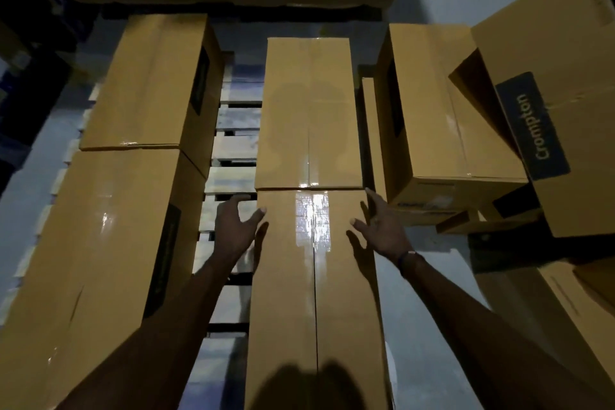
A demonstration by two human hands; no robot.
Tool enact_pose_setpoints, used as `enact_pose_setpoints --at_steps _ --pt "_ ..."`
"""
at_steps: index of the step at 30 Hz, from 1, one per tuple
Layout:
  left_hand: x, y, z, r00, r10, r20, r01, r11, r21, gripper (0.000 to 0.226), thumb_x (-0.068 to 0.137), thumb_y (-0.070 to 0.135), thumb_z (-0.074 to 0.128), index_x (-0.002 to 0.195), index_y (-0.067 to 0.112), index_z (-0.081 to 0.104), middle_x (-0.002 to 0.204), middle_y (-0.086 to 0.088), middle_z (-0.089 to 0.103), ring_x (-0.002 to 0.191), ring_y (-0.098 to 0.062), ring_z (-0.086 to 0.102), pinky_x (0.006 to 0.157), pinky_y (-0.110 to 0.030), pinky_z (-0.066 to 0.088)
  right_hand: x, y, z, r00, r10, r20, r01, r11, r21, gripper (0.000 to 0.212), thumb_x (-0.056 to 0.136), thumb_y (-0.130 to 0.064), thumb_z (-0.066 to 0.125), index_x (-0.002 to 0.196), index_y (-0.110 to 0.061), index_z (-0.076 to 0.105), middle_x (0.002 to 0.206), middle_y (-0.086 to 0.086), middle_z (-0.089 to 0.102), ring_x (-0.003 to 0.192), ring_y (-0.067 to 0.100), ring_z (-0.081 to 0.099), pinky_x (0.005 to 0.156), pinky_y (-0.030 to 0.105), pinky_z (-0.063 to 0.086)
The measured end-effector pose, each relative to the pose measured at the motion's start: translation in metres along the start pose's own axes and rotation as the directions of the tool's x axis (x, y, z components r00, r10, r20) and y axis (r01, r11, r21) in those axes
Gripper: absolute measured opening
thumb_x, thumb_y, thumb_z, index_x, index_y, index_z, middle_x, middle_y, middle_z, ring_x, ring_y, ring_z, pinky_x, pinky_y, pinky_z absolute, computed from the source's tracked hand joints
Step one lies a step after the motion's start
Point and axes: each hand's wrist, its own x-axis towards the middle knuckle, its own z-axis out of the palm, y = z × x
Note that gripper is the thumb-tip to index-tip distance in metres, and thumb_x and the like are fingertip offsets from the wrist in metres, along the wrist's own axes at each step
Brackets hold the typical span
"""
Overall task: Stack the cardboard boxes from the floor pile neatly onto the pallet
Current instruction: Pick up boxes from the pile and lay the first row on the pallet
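Cardboard boxes lined up on the pallet

Cardboard boxes (309, 110) are laid in rows on the slatted wooden pallet (229, 150). More boxes, one printed "Crompton" (532, 130), are piled at the right. The near middle box (316, 293), brown with glossy tape, is flanked by the left hand (233, 230) and right hand (382, 226), fingers spread wide, nothing gripped.

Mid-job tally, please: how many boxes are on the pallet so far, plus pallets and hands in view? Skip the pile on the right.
Boxes on pallet: 4 (far left box, near left box, far middle box, near middle box)
Pallets: 1 (pallet)
Hands: 2 (left hand, right hand)
Total: 7
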Motion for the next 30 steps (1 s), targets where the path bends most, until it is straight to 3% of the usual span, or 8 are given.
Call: enact_pose_setpoints --at_steps 2,4,7,10,13,20,26,30 --pt "0.026 0.0 0.007 1.0 0.011 0.019 -0.011 1.0 -0.012 0.064 0.075 0.071 0.074 0.126 0.035 0.059 0.129 0.004 0.064 0.122 -0.022 0.059 0.091 -0.055 0.057 0.031 0.001 -0.001 1.0 -0.018 0.019 0.017 1.0 0.008 0.092 0.085 -0.029 0.082 0.16 -0.025 0.029 0.163 0.004 0.035 0.151 0.028 0.029 0.119 0.056 0.033" --pt "0.043 0.01 0.015 0.999 0.018 0.045 -0.018 1.0 0.004 0.068 0.078 0.062 0.079 0.136 0.035 0.056 0.139 0.0 0.06 0.131 -0.023 0.052 0.105 -0.046 0.048 0.06 0.007 0.0 0.999 -0.033 0.034 0.033 0.999 -0.004 0.099 0.08 -0.032 0.087 0.16 -0.028 0.029 0.162 0.005 0.036 0.15 0.031 0.03 0.117 0.059 0.036" --pt "0.065 0.017 0.029 0.996 0.04 0.079 -0.039 0.999 -0.006 0.074 0.085 0.046 0.081 0.149 0.025 0.049 0.152 -0.004 0.049 0.141 -0.023 0.041 0.103 -0.034 0.036 0.086 0.011 0.003 0.996 -0.028 0.088 0.03 0.999 -0.026 0.105 0.076 -0.031 0.09 0.16 -0.029 0.028 0.164 0.003 0.032 0.152 0.033 0.025 0.118 0.059 0.034" --pt "0.082 0.016 0.038 0.99 0.066 0.127 -0.066 0.998 -0.01 0.084 0.085 0.046 0.081 0.156 0.025 0.041 0.158 -0.004 0.043 0.145 -0.022 0.037 0.111 -0.039 0.038 0.103 0.011 0.005 0.984 -0.043 0.171 0.04 0.999 0.015 0.109 0.078 -0.025 0.089 0.162 -0.027 0.021 0.168 0.0 0.024 0.155 0.028 0.018 0.123 0.048 0.025" --pt "0.091 0.014 0.049 0.986 0.082 0.144 -0.081 0.997 -0.016 0.088 0.085 0.043 0.082 0.158 0.027 0.037 0.161 0.001 0.041 0.146 -0.017 0.037 0.115 -0.038 0.036 0.11 0.016 0.004 0.972 -0.049 0.229 0.031 0.996 0.079 0.111 0.081 -0.021 0.087 0.163 -0.03 0.014 0.17 -0.005 0.018 0.155 0.023 0.017 0.118 0.037 0.024" --pt "0.09 0.011 0.055 0.988 0.089 0.125 -0.077 0.992 -0.096 0.08 0.086 0.034 0.083 0.154 0.03 0.043 0.156 0.005 0.048 0.143 -0.016 0.044 0.116 -0.044 0.042 0.109 0.024 0.003 0.984 -0.061 0.169 0.039 0.991 0.128 0.115 0.076 -0.026 0.091 0.163 -0.034 0.016 0.169 -0.008 0.021 0.156 0.018 0.015 0.12 0.037 0.022" --pt "0.089 0.013 0.056 0.99 0.083 0.111 -0.07 0.991 -0.115 0.077 0.086 0.028 0.083 0.154 0.027 0.045 0.154 0.004 0.05 0.142 -0.015 0.044 0.114 -0.035 0.041 0.106 0.026 0.006 0.989 -0.081 0.125 0.066 0.99 0.122 0.115 0.074 -0.029 0.092 0.163 -0.033 0.019 0.167 -0.008 0.026 0.155 0.018 0.02 0.116 0.033 0.024" --pt "0.091 0.013 0.057 0.992 0.064 0.112 -0.049 0.989 -0.138 0.077 0.086 0.025 0.083 0.153 0.028 0.046 0.153 0.004 0.051 0.14 -0.013 0.045 0.112 -0.032 0.04 0.106 0.028 0.006 0.99 -0.088 0.11 0.075 0.991 0.113 0.115 0.073 -0.033 0.092 0.163 -0.033 0.021 0.167 -0.006 0.028 0.155 0.019 0.021 0.121 0.042 0.027"
